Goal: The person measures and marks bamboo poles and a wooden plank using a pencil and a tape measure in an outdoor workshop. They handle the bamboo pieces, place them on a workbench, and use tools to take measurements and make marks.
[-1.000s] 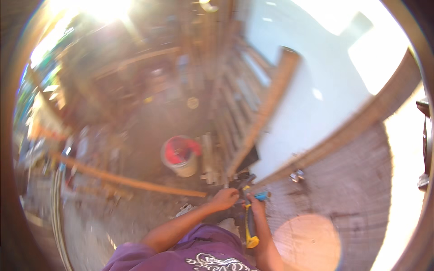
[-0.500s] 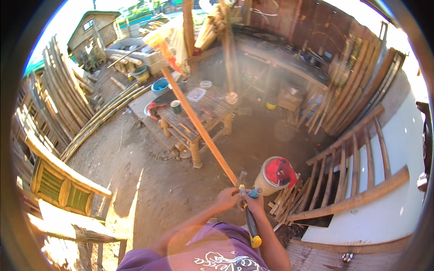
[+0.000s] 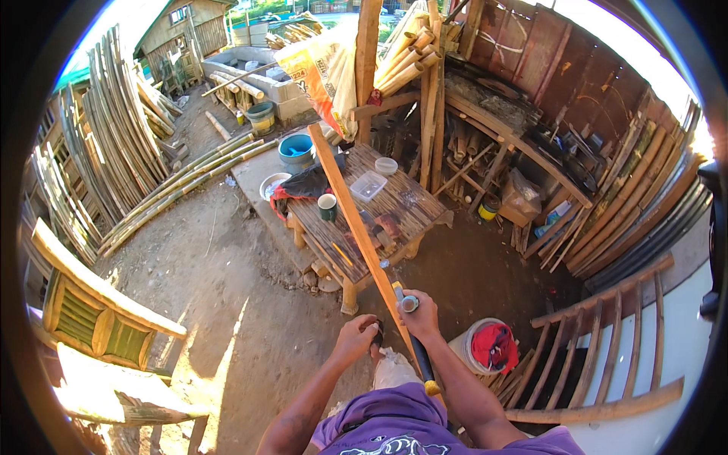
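Note:
My right hand (image 3: 419,315) is closed around a hammer (image 3: 425,369) high up near its head. Its black handle with a yellow end points back toward my body. A long reddish-brown wooden strip (image 3: 350,212) slants from beside that hand up over the table; the same hand appears to grip it along with the hammer. My left hand (image 3: 355,338) is to the left of the strip, apart from it, with curled fingers. Something dark shows at its fingertips; whether the hand holds it I cannot tell.
A bamboo-slat table (image 3: 409,199) ahead carries a dark mug (image 3: 327,207), a clear tub (image 3: 368,186) and a blue basin (image 3: 296,152). To the right are a bucket (image 3: 464,347) with red cloth and a wooden ladder (image 3: 599,413). Bamboo poles (image 3: 125,114) lean at the left.
My left hand has come away from the wooden strip, to the left. My right hand has moved forward with the hammer. The view has shifted, showing the table nearer.

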The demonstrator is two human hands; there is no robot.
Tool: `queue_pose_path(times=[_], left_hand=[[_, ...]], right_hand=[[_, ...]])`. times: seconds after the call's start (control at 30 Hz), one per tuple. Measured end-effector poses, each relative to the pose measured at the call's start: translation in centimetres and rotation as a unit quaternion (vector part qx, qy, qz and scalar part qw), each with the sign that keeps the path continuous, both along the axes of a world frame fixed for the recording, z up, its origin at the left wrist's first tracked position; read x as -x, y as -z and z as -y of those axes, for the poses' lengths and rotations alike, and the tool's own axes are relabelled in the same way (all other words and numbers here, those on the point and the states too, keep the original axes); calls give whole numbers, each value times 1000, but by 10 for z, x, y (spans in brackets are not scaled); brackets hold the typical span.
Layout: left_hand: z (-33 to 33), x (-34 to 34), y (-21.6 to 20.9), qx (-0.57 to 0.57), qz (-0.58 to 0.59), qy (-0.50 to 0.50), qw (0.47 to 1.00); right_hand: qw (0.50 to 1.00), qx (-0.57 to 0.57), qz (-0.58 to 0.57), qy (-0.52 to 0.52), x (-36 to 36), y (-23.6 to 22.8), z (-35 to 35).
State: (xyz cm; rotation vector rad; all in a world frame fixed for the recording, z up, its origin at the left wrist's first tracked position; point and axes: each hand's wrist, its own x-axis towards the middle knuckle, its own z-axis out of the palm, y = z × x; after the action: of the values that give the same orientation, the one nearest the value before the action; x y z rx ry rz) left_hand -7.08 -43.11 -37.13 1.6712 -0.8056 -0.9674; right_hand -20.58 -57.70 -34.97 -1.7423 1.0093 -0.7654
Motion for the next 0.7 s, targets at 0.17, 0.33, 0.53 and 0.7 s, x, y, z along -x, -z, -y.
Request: queue_pose_path(times=[0.17,0.33,0.53,0.7], left_hand=[[98,-69,34,-48,7,-28,998],[213,-125,41,-112,-5,-32,993],[313,-177,64,-159,0,-40,986],[350,-192,72,-215,-48,-47,974]], right_hand=[[984,153,-86,21,-84,63,163],[976,133,-173,6,-167,110,313],[955,37,-293,-4,-249,183,420],[945,40,-322,-25,-279,228,451]])
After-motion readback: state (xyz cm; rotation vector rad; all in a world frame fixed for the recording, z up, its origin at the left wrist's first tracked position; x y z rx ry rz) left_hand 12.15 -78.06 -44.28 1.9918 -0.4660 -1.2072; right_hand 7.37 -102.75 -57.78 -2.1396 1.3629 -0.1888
